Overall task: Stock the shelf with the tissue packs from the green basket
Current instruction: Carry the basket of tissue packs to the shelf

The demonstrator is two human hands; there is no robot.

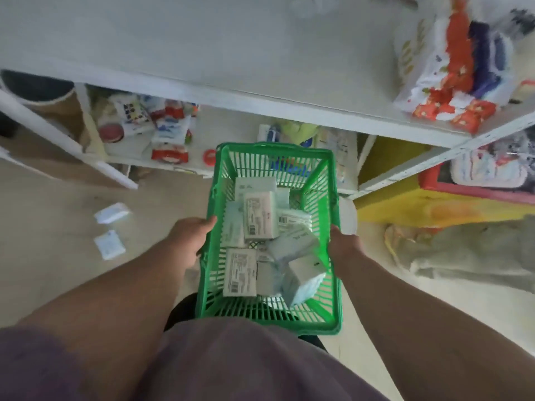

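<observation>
A green plastic basket hangs in front of my body, above the floor. Several white and pale blue tissue packs lie jumbled inside it. My left hand grips the basket's left rim. My right hand grips the right rim, its fingers hidden behind the basket wall. The white shelf spreads wide just beyond the basket, with a broad bare top board.
Colourful red, white and blue packs sit on the shelf's right end. A lower shelf board holds small mixed goods. Two small white packs lie on the floor at left. A yellow and red box stands at right.
</observation>
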